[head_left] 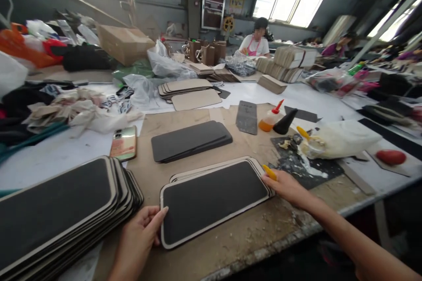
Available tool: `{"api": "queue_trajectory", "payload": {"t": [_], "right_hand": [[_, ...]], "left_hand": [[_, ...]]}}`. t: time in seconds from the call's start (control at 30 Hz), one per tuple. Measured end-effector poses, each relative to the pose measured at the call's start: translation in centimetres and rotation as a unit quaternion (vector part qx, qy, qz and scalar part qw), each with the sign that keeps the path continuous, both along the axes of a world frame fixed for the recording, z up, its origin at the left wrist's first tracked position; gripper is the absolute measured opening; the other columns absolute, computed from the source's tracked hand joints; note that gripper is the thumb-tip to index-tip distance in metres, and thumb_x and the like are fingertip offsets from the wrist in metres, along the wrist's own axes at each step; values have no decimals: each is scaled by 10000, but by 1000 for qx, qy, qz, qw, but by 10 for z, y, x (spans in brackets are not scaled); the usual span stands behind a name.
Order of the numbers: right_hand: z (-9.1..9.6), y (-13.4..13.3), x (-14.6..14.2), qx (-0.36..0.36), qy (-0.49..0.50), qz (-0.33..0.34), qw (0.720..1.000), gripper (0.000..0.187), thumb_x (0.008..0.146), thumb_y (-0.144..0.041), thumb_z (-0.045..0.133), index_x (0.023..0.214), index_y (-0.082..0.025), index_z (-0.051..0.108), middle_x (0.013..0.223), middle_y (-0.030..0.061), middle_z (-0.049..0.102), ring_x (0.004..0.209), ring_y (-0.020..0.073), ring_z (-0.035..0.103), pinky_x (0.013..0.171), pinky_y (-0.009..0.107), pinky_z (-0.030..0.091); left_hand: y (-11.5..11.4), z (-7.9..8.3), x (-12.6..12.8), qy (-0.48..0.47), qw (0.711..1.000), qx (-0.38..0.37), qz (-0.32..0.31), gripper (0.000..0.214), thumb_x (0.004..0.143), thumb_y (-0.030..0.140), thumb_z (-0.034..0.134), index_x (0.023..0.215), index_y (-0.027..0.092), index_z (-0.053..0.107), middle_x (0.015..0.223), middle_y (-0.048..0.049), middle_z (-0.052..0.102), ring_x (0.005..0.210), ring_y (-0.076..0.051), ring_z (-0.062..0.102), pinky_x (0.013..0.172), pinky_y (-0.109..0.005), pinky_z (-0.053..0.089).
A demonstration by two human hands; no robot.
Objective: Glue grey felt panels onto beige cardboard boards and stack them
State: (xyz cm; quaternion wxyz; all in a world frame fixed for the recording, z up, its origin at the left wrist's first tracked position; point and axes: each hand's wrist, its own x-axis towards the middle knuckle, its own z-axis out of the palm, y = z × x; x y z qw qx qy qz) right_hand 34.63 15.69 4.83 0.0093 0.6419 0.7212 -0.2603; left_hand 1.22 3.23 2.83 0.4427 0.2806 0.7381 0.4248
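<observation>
My left hand point(142, 232) grips the left end of a dark, round-cornered panel point(216, 199) with a beige border, thumb on top and fingers at the edge. This panel lies over a small stack of beige-edged panels point(198, 172). At its far right corner is my right hand point(285, 186), closed around a small yellow tool point(269, 172), the rest of which is hidden. Whether the right fingers also pinch the panel, I cannot tell. Behind lie plain dark grey sheets point(191, 140). A tall stack of bordered dark panels point(56, 215) stands left of my left hand.
A phone point(123, 143) lies beyond the left stack. To the right are a red-tipped bottle point(268, 118), a black cone point(285, 121), a glue-smeared dark board point(316, 171) and a whitish plastic container point(346, 138). Beige panels point(197, 99) lie farther back. A person point(254, 44) sits across the table.
</observation>
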Motion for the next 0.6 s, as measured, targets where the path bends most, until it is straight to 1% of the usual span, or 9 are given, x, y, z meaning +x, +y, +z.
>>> {"api": "queue_trajectory", "payload": {"t": [0.1,0.17,0.23,0.3,0.37,0.43,0.5,0.53,0.6], "right_hand": [[-3,4,0,-10,6,6,1000,279,828,-360,369,732,-186,565,771,54,652,755,206,608,667,268,438],[-5,5,1,-15,20,9,1000,264,824,-361,381,731,-187,556,767,45,643,745,202,604,652,261,439],[-6,5,1,-21,37,9,999,259,816,-363,391,721,-185,554,762,44,637,741,200,599,643,256,438],[-5,5,0,-28,48,6,998,262,810,-359,393,702,-182,553,746,44,627,737,198,593,635,251,435],[-4,4,-1,-39,64,2,997,271,810,-355,384,692,-175,548,728,42,616,731,193,582,635,249,431],[-2,4,-2,-49,88,-4,995,280,812,-356,372,701,-166,545,714,39,606,718,185,567,630,248,426],[-1,3,-2,-58,115,-12,992,283,814,-350,364,725,-160,553,713,29,602,715,176,555,632,244,423],[0,1,-2,-61,125,-17,990,277,811,-342,366,732,-159,557,712,22,600,716,172,552,635,241,422],[1,-3,-3,-57,131,-37,989,249,795,-324,389,717,-162,561,690,7,590,704,166,547,629,235,418]], "left_hand": [[-1,-1,0,11,1000,-1,6,630,328,710,679,605,152,585,410,37,488,357,-98,375,338,-213,298],[-2,-1,-1,18,1000,12,7,610,347,705,685,615,166,590,479,17,551,432,-127,457,379,-218,360],[-1,0,-1,13,1000,16,6,597,350,696,696,616,172,589,556,-7,608,534,-158,530,459,-223,428],[1,3,-2,-1,1000,-1,13,624,313,702,702,623,173,586,571,-16,625,577,-176,560,510,-230,462],[1,4,-4,-16,999,-26,25,670,256,716,705,630,174,580,554,-16,623,577,-186,575,522,-238,479],[-3,1,-7,-24,999,-37,25,701,244,738,697,650,180,576,555,-11,625,575,-199,590,536,-259,502],[-8,-9,-11,0,1000,-14,4,687,321,775,664,684,200,573,569,2,626,588,-216,607,541,-288,522],[-9,-15,-12,30,999,7,-12,657,402,789,633,709,212,573,586,8,628,606,-222,616,541,-301,528],[-1,-27,-9,128,989,62,-35,587,584,787,533,755,228,576,621,15,626,608,-208,616,522,-308,526]]}}
